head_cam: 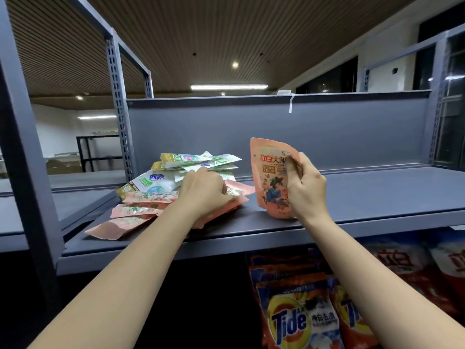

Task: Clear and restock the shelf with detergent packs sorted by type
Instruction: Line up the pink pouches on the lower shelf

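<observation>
Grey shelf (pixel 377 197) carried a pile of packs (pixel 156 195); left hand (pixel 205 191) gripped one pile pack; beside the pile, right hand (pixel 305 187) pinched an upright pink pack (pixel 270 177).

From my feed, the right hand (pixel 305 187) covers the right edge of the upright peach pouch (pixel 270 180), so part of its label is unreadable. My left hand (pixel 205 190) hides where its fingers meet the pile of flat packs (pixel 156 195); I cannot tell whether they pinch one. The lower packs are buried under the upper ones. Below the shelf (pixel 377 197), the Tide bags (pixel 294 313) are cut off by the bottom edge, and the red bags (pixel 402 263) look blurred.
</observation>
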